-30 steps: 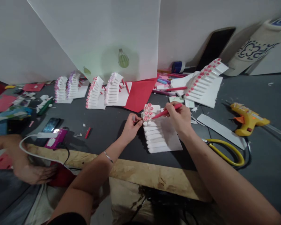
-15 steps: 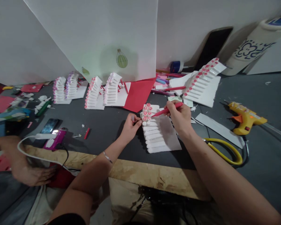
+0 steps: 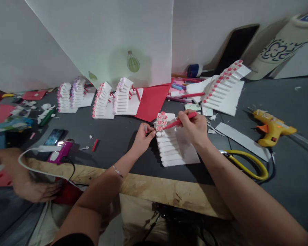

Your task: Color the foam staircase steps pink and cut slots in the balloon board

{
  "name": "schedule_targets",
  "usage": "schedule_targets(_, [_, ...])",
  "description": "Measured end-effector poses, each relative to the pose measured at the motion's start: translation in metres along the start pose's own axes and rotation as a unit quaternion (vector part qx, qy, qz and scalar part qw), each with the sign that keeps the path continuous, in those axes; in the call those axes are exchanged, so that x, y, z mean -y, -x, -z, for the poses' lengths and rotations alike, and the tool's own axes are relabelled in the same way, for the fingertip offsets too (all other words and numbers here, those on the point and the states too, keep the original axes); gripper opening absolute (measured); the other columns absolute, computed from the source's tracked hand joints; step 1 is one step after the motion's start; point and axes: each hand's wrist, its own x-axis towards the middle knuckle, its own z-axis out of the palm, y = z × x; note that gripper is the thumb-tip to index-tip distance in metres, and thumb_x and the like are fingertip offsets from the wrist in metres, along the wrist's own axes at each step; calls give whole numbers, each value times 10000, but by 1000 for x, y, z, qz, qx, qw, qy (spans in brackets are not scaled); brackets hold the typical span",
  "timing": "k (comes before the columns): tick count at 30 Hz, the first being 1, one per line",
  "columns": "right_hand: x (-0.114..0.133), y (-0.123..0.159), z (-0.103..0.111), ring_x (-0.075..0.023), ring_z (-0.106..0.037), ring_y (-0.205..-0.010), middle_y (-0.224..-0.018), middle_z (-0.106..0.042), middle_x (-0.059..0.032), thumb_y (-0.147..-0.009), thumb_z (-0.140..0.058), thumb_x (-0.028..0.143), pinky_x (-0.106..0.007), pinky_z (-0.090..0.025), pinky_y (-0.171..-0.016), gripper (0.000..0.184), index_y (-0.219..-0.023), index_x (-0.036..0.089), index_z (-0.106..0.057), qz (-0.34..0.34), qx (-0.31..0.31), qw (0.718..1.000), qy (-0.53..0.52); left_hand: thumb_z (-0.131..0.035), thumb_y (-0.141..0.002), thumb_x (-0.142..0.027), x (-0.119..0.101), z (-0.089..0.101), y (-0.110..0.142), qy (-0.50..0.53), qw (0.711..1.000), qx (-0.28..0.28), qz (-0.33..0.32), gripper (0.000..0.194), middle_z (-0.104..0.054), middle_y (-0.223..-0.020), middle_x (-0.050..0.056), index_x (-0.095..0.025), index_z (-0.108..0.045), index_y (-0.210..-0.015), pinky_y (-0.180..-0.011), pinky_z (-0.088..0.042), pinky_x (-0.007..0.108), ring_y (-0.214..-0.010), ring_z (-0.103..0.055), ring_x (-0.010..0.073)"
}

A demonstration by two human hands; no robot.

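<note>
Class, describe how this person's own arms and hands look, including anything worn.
The left hand and right hand wear no gloves. A thin, silvery bracelet circles the left forearm; a black sleeve edge shows higher up. The right arm shows no sleeve.

On the dark tabletop point(image 3: 284, 99), a yellow glue gun point(image 3: 274, 128) lies near a white strip point(image 3: 242, 140) and a yellow looped handle point(image 3: 247, 153), with a blue-patterned bottle point(image 3: 274, 51) and a dark upright slab point(image 3: 236, 46) behind, while at left a purple device point(image 3: 61, 152), bearing a white plug point(image 3: 48, 148), sits near a phone point(image 3: 53, 137).
</note>
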Motion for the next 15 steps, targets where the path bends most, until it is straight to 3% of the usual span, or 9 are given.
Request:
schedule_targets(4, [1,-1,2,-100,-513,-453,-482,-562,34,-828,-619,319,-221,-397,-478,263,-591,205,-606,6,-39,999,-6,-754,-744,-327,-1,0,0,2,1000,6,0,354,-545,-760,-36,-228,-418,-792,-755,-394,283,-738,-492,131])
schedule_targets(10, [0,1,0,-113,-553,-504,-532,-598,23,-825,-637,360,-233,-425,-508,266,-609,207,-608,17,9,1000,2,-754,-752,-312,0,0,0,3,1000,6,0,350,-541,-748,-40,-227,-418,-798,-737,-397,278,-730,-492,129])
schedule_targets(15, [0,-2,1,-111,-519,-456,-484,-558,32,-816,-633,355,-236,-410,-477,273,-585,217,-589,0,-44,999,-5,-750,-744,-316,0,0,1,5,1000,7,5,350,-527,-749,-44,-231,-415,-797,-736,-397,275,-727,-488,126])
